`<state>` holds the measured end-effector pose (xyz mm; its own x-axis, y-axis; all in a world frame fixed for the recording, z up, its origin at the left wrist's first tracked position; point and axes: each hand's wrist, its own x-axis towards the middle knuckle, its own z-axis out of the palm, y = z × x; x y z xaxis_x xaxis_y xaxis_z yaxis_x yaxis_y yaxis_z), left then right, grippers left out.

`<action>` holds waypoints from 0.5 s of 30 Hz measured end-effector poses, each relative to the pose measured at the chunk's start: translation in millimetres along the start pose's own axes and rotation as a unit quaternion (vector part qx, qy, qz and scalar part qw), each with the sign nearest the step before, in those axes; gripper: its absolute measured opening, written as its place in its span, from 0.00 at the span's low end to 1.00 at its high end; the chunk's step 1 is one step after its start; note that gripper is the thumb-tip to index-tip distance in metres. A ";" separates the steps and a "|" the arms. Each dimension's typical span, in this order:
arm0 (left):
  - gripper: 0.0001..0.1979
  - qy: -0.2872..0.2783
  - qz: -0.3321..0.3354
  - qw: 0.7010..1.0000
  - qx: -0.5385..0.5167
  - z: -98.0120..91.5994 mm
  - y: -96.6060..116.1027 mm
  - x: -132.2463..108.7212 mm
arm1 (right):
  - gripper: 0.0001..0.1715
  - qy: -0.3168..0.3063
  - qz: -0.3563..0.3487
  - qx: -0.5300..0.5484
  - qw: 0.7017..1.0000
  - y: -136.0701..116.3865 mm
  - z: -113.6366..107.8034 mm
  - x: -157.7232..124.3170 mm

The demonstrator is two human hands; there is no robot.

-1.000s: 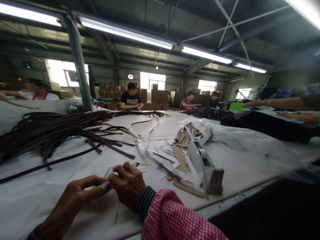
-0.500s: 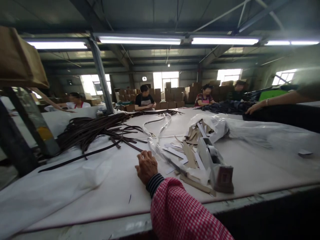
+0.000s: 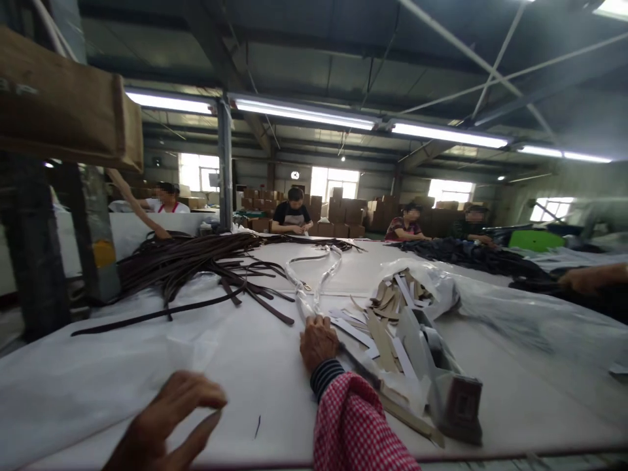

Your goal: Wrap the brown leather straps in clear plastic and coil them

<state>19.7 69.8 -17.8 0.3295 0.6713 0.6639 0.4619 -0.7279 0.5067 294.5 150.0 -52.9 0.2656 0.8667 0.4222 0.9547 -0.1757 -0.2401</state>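
Note:
My right hand (image 3: 318, 341), in a striped cuff and a red checked sleeve, rests at the near end of a plastic-wrapped strap (image 3: 305, 304). Its fingertips are curled down on the plastic, and what they grip is hidden. At the lower left, my left hand (image 3: 171, 418) hangs over the white table (image 3: 265, 405) with thumb and fingers apart and nothing between them. Dark brown straps (image 3: 196, 255) lie in a heap beyond it. Beige and white strips (image 3: 383, 333) spill from a clear bag beside a grey tape dispenser (image 3: 439, 373).
A brown paper bag (image 3: 69, 104) hangs at the upper left near a metal post (image 3: 225, 163). Other people sit across the table. Another person's hand (image 3: 589, 280) touches dark material at the right, and an arm (image 3: 140, 203) reaches in at the left.
My right hand has moved right, from the dark strap's end to the plastic-wrapped strap. My left hand has come into view. The view has shifted, and the person's hand at the right has moved lower.

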 end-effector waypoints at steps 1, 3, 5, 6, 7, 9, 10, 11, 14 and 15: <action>0.04 -0.055 0.021 0.998 -0.029 17.5 0.9 17.1 | 0.11 0.004 0.002 -0.006 1.000 -0.3 3.0 0.5; 0.05 -0.114 0.019 0.992 -0.060 54.7 3.1 50.6 | 0.10 0.013 0.010 -0.017 1.000 0.7 7.7 2.1; 0.05 -0.142 -0.006 0.986 -0.084 88.6 0.4 74.8 | 0.10 0.024 0.023 -0.023 0.999 4.2 10.6 3.8; 0.06 -0.151 -0.048 0.982 -0.101 102.3 -3.9 81.8 | 0.11 0.028 0.029 -0.024 0.999 6.5 11.6 4.3; 0.06 -0.157 -0.093 0.976 -0.116 113.4 -9.8 85.5 | 0.11 0.031 0.033 -0.025 0.999 8.8 12.4 4.4; 0.07 -0.161 -0.162 0.963 -0.143 127.3 -23.9 85.4 | 0.10 0.034 0.034 -0.021 0.999 12.4 13.8 3.2; 0.07 -0.159 -0.180 0.958 -0.155 130.6 -30.4 83.5 | 0.10 0.034 0.031 -0.016 0.999 13.3 14.3 2.3; 0.07 -0.157 -0.187 0.955 -0.169 132.0 -35.7 81.4 | 0.10 0.034 0.026 -0.008 0.999 13.4 14.6 1.8; 0.05 -0.160 -0.210 0.934 -0.241 129.8 -41.7 79.1 | 0.11 0.033 0.012 0.033 0.999 8.7 9.9 5.2; 0.05 -0.162 -0.225 0.921 -0.274 128.5 -41.3 80.1 | 0.11 0.034 0.011 0.052 0.998 5.5 5.2 8.4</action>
<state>132.8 171.6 -56.2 0.4754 0.8643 0.1642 0.1563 -0.2666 0.9510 301.2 158.8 -55.2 0.2981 0.8287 0.4737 0.9306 -0.1418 -0.3375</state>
